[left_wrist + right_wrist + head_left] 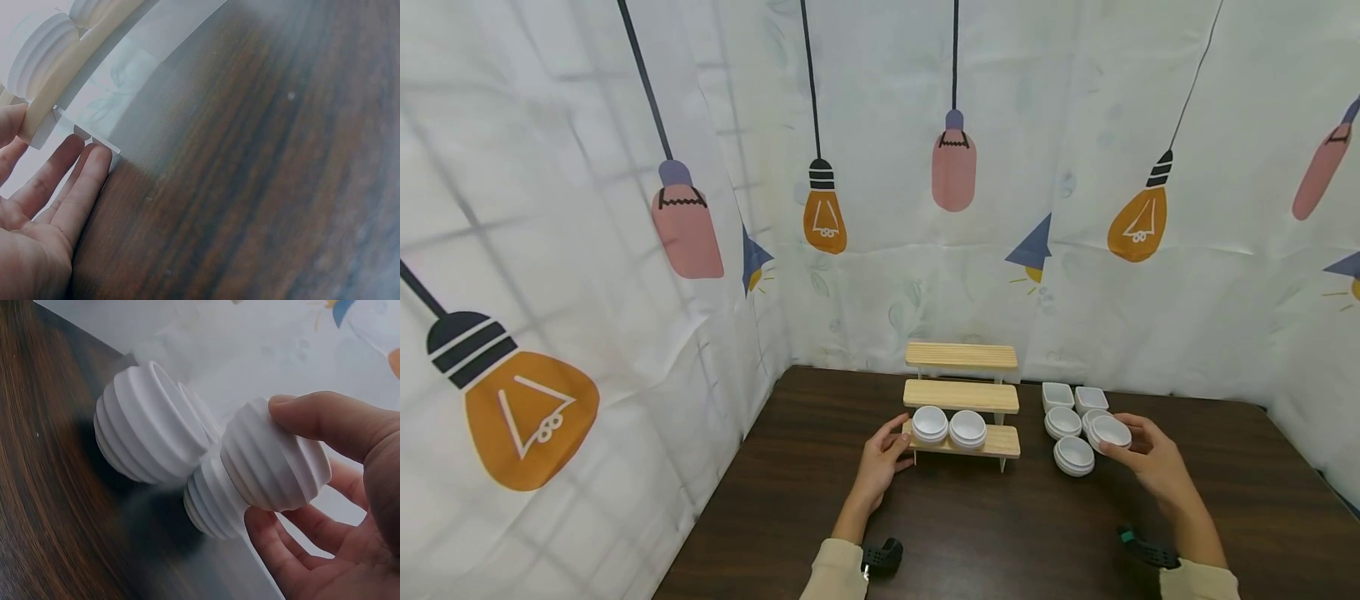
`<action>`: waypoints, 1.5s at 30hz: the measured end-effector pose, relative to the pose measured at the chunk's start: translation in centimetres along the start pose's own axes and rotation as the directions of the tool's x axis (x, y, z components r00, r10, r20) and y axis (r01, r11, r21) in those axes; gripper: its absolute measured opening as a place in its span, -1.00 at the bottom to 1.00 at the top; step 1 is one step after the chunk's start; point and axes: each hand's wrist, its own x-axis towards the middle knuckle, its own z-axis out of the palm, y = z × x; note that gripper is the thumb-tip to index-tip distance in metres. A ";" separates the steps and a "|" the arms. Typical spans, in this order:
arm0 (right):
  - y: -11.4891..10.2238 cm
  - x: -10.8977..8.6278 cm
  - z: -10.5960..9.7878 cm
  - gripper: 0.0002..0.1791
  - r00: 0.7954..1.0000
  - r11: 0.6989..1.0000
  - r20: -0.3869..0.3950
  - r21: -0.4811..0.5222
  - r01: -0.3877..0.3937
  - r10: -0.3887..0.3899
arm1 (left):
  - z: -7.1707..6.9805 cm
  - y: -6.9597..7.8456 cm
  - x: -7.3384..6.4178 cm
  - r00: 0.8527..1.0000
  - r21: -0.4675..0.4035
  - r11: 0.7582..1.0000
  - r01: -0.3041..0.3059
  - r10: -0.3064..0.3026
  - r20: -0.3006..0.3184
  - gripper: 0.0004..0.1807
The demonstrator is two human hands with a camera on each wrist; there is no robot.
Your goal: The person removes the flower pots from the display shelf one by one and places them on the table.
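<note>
Ribbed pots (269, 462) smooth, ceramic-looking; shelf boards (961, 357) grained wood; tabletop (970, 525) wood-grained, slightly glossy.

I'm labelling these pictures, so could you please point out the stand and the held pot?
Stand (961, 394): head view, on its middle board.
Held pot (274, 459): right wrist view, on its ribbed side.
</note>
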 end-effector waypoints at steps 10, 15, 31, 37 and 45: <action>1.0 -0.2 -0.8 -0.25 1.000 0.999 0.023 -0.051 -0.003 0.005 | 0.0 0.1 0.0 1.000 0.006 1.000 0.002 -0.002 -0.001 -0.49; 1.4 -0.2 -1.1 -0.25 0.999 0.998 0.047 -0.056 0.003 0.000 | 0.1 0.1 0.1 1.000 0.006 1.000 0.006 -0.006 -0.006 -0.48; 2.6 -0.3 -1.0 -0.23 0.991 0.995 0.125 -0.087 -0.040 0.051 | 0.1 0.1 0.0 1.000 0.010 1.000 0.004 -0.004 -0.006 -0.49; 2.8 -0.3 -0.9 -0.24 0.988 0.995 0.145 -0.097 -0.038 0.052 | 0.1 0.1 0.0 1.000 0.010 1.000 0.005 -0.005 -0.005 -0.48; 3.2 -0.3 -0.8 -0.25 0.988 0.997 0.148 -0.074 -0.025 0.036 | 0.1 0.0 0.0 1.000 0.014 1.000 -0.001 0.001 -0.006 -0.47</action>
